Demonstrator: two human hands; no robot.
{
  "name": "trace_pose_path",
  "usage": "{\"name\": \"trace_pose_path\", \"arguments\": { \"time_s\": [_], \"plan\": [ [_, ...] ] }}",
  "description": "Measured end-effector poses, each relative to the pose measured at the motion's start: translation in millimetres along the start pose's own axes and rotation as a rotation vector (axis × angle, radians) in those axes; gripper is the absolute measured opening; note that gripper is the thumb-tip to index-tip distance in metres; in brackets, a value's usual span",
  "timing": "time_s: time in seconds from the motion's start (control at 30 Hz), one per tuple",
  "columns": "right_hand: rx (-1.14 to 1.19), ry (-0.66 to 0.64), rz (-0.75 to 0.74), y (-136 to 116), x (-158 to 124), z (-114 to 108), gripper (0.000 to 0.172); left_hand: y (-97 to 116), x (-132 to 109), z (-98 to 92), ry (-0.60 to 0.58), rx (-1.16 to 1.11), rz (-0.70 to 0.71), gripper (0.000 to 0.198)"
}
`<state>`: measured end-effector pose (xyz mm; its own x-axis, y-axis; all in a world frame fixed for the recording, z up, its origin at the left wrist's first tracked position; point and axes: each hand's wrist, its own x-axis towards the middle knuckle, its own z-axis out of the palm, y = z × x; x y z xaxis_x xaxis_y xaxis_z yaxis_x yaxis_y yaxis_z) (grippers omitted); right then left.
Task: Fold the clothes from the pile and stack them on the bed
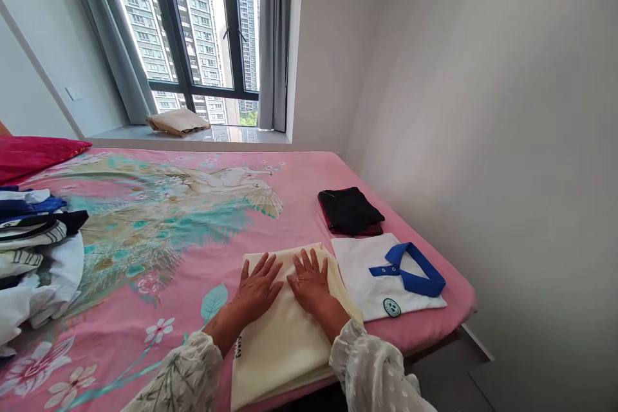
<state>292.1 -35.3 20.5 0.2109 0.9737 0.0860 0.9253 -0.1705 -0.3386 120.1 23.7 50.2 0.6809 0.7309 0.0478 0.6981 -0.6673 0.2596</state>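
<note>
A cream-coloured garment [284,347], folded into a long rectangle, lies near the front edge of the bed. My left hand [258,286] rests flat on its upper left part, fingers spread. On the upper right part of the same cloth, my right hand [309,280] also lies flat with its fingers apart. Dark lettering shows at the garment's left edge, partly hidden by my left arm. Just to the right, a folded white polo shirt [357,270] with a blue collar and a round green badge touches or nearly touches the cream cloth.
Folded black clothing [351,209] with red plaid beneath lies behind the polo shirt. A heap of loose clothes [33,251] covers the bed's left side, near a red pillow [38,153]. The pink bedspread [309,187] ends at the right wall. A beige bundle [177,121] sits on the windowsill.
</note>
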Motion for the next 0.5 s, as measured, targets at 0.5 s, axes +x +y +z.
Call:
{"name": "trace_pose_path", "arguments": {
  "time_s": [0.5],
  "plan": [
    [0.010, -0.015, 0.050, 8.7, -10.3, 12.7, 0.061, -47.3, -40.2, 33.1, 0.166, -0.984, -0.417, 0.083]
  ]
}}
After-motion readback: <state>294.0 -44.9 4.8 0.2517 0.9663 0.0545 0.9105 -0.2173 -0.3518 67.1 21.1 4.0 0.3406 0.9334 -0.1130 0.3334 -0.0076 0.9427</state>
